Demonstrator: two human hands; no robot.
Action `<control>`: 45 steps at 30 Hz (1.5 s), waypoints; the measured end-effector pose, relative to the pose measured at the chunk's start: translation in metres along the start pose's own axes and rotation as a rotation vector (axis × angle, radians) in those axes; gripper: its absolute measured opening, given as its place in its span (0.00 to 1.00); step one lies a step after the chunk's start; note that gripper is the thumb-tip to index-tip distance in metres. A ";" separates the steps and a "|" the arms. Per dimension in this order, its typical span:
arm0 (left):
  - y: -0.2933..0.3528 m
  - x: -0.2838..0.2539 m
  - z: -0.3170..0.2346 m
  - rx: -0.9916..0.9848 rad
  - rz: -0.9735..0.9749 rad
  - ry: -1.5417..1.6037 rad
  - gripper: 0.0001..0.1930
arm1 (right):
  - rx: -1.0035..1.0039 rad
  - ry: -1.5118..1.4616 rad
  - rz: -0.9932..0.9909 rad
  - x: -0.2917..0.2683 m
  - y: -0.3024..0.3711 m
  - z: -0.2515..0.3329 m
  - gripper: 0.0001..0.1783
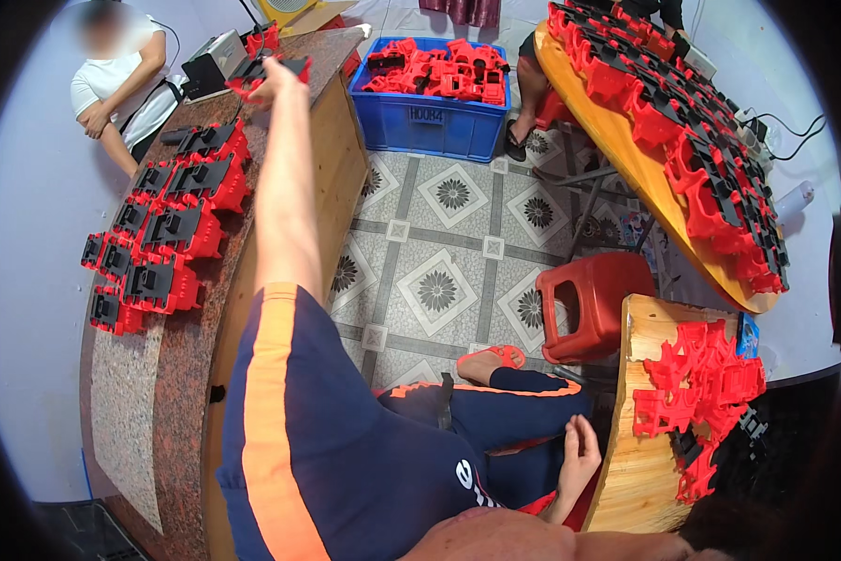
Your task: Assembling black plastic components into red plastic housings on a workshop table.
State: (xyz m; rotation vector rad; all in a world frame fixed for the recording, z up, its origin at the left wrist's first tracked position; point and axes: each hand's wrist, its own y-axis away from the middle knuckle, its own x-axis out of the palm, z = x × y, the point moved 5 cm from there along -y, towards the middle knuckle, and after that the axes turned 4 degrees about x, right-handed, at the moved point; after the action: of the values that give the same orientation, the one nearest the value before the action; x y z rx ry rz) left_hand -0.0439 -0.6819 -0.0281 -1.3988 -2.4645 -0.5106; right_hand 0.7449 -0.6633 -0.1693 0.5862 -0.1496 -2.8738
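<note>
My left arm stretches far forward over the counter, and my left hand (276,84) grips a red plastic part with a black plate (296,68) at the counter's far end. Part of that grip is hidden behind the hand itself. Below and left of my forearm, several red plastic housings with black plates (173,229) stand in rows on the speckled stone counter (182,397). My right hand (580,458) hangs by my lap beside the wooden board, its fingers loosely bent and holding nothing visible. Red plastic frames (696,383) lie piled on that wooden board (640,467).
A blue crate (430,126) full of red parts stands on the tiled floor ahead. At right, a wooden table (617,131) carries many red and black housings; a red stool (594,299) is below it. One person (121,84) stands behind the counter; another sits beyond the table.
</note>
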 end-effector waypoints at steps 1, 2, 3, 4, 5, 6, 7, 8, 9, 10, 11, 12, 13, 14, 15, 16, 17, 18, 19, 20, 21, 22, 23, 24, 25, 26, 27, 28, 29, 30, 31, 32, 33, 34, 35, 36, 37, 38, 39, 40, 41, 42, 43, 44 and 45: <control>-0.024 -0.007 0.001 -0.015 -0.158 -0.103 0.47 | 0.053 0.002 0.009 0.000 0.008 -0.009 0.17; -0.024 -0.009 0.010 -0.092 -0.178 -0.268 0.48 | 0.083 -0.015 -0.011 -0.005 0.019 -0.018 0.17; -0.052 -0.016 0.008 -0.084 -0.263 -0.191 0.48 | 0.097 -0.040 0.009 -0.004 0.021 -0.024 0.17; -0.066 -0.011 0.007 -0.114 -0.185 -0.207 0.44 | 0.107 -0.040 0.004 -0.004 0.024 -0.028 0.17; -0.075 -0.009 0.005 -0.145 -0.107 -0.223 0.41 | 0.084 -0.024 0.007 -0.004 0.025 -0.028 0.17; -0.045 0.001 0.022 -0.169 -0.072 -0.248 0.41 | 0.078 0.001 -0.026 -0.006 0.032 -0.028 0.17; -0.011 -0.006 0.033 -0.062 -0.026 -0.250 0.40 | 0.073 0.056 -0.054 -0.009 0.039 -0.023 0.16; 0.008 -0.010 0.039 0.034 0.037 -0.248 0.38 | 0.083 0.115 -0.092 -0.013 0.041 -0.019 0.16; 0.009 -0.026 0.019 0.146 0.092 -0.225 0.37 | 0.031 0.125 -0.081 -0.011 0.038 -0.014 0.16; 0.011 -0.062 0.002 0.231 0.185 -0.198 0.36 | 0.021 0.151 -0.089 -0.012 0.038 -0.010 0.16; -0.011 -0.112 -0.029 0.306 0.287 -0.152 0.35 | -0.003 0.152 -0.101 -0.014 0.037 -0.005 0.16; -0.038 -0.133 -0.047 0.366 0.396 -0.092 0.34 | -0.048 0.155 -0.136 -0.016 0.039 0.000 0.16; -0.039 -0.127 -0.076 0.469 0.448 -0.015 0.33 | -0.059 0.119 -0.128 -0.014 0.028 -0.004 0.15; 0.013 -0.081 -0.053 0.523 0.530 0.071 0.31 | -0.113 0.189 -0.232 -0.021 0.023 0.001 0.13; 0.089 -0.051 -0.035 0.567 0.603 0.172 0.30 | -0.178 0.218 -0.392 -0.034 0.024 0.001 0.11; 0.182 -0.044 -0.029 0.609 0.651 0.288 0.29 | -0.208 0.225 -0.605 -0.052 0.028 0.001 0.09; 0.288 -0.059 -0.029 0.644 0.676 0.408 0.28 | -0.202 0.244 -0.823 -0.073 0.034 -0.001 0.07; 0.337 -0.064 0.004 0.878 1.006 0.540 0.20 | -0.210 0.258 -1.024 -0.098 0.042 -0.002 0.06; 0.446 -0.121 0.027 0.612 1.285 0.532 0.17 | -0.194 0.307 -1.160 -0.126 0.048 -0.011 0.06; 0.533 -0.178 0.019 0.790 1.510 0.472 0.22 | -0.193 0.322 -1.273 -0.151 0.051 -0.019 0.07; 0.592 -0.221 0.024 0.881 1.820 0.307 0.23 | -0.136 0.336 -1.326 -0.175 0.049 -0.026 0.10; 0.637 -0.255 0.040 0.619 2.051 0.429 0.24 | -0.087 0.350 -1.373 -0.201 0.045 -0.033 0.14; 0.668 -0.291 0.048 0.676 2.118 0.432 0.24 | -0.074 0.507 -1.443 -0.228 0.041 -0.044 0.21; 0.699 -0.318 0.043 0.677 2.198 0.513 0.22 | -0.064 0.668 -1.510 -0.260 0.036 -0.049 0.28; 0.720 -0.347 0.037 0.718 2.284 0.603 0.22 | 0.015 0.697 -1.488 -0.291 0.025 -0.058 0.33; 0.739 -0.374 0.036 0.660 2.434 0.659 0.22 | 0.096 0.718 -1.460 -0.315 0.017 -0.063 0.37; 0.752 -0.395 0.030 0.691 2.481 0.743 0.23 | 0.100 0.713 -1.470 -0.335 0.016 -0.067 0.37; 0.764 -0.413 0.034 0.667 2.529 0.791 0.24 | 0.115 0.885 -1.278 -0.349 0.004 -0.067 0.40; 0.770 -0.427 0.038 0.676 2.529 0.796 0.24 | 0.128 1.047 -1.077 -0.360 -0.005 -0.069 0.42; 0.782 -0.439 0.049 0.402 2.694 0.663 0.24 | 0.106 0.982 -0.935 -0.371 -0.007 -0.086 0.40; 0.792 -0.448 0.061 0.114 2.820 0.512 0.24 | 0.106 0.981 -0.941 -0.382 0.000 -0.092 0.40; 0.800 -0.450 0.075 -0.052 2.870 0.436 0.26 | 0.075 0.891 -0.880 -0.392 0.006 -0.099 0.38; 0.806 -0.453 0.079 -0.058 2.880 0.438 0.26 | 0.053 0.800 -0.818 -0.401 0.015 -0.110 0.35; 0.805 -0.446 0.098 -0.561 2.811 0.133 0.27 | -0.032 0.862 -0.901 -0.393 0.022 -0.105 0.31; 0.802 -0.444 0.116 -1.034 2.631 -0.164 0.29 | -0.109 0.790 -0.970 -0.383 0.039 -0.105 0.30; 0.801 -0.438 0.123 -1.188 2.543 -0.296 0.38 | -0.183 0.720 -1.039 -0.369 0.060 -0.096 0.28; 0.800 -0.432 0.123 -1.185 2.532 -0.306 0.38 | -0.257 0.727 -1.051 -0.348 0.080 -0.083 0.28; 0.798 -0.434 0.120 -1.610 2.393 -0.431 0.39 | -0.334 0.733 -1.059 -0.327 0.098 -0.067 0.28; 0.793 -0.437 0.116 -2.005 2.182 -0.545 0.39 | -0.439 0.814 -1.023 -0.298 0.101 -0.042 0.27; 0.788 -0.442 0.105 -2.249 2.224 -0.488 0.44 | -0.531 0.904 -0.992 -0.270 0.106 -0.023 0.26; 0.782 -0.456 0.098 -2.703 1.849 -0.619 0.42 | -0.078 0.258 -0.648 -0.261 0.098 -0.074 0.27; 0.764 -0.458 0.100 -2.701 2.090 -0.518 0.41 | -0.387 0.788 -0.579 -0.221 0.099 -0.042 0.30; 0.740 -0.456 0.105 -2.657 2.342 -0.399 0.39 | -0.576 0.953 -0.612 -0.200 0.094 0.005 0.30; 0.721 -0.451 0.116 -2.765 2.203 -0.438 0.37 | -0.540 0.853 -0.484 -0.199 0.083 0.029 0.27; 0.703 -0.442 0.117 -2.745 2.206 -0.423 0.37 | -0.500 0.755 -0.358 -0.197 0.074 0.039 0.25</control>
State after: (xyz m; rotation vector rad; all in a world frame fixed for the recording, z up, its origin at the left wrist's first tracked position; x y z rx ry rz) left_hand 0.7791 -0.6402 -0.1853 1.3757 -1.4842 1.2037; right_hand 0.9198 -0.6896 -0.0497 1.6221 0.8235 -2.5884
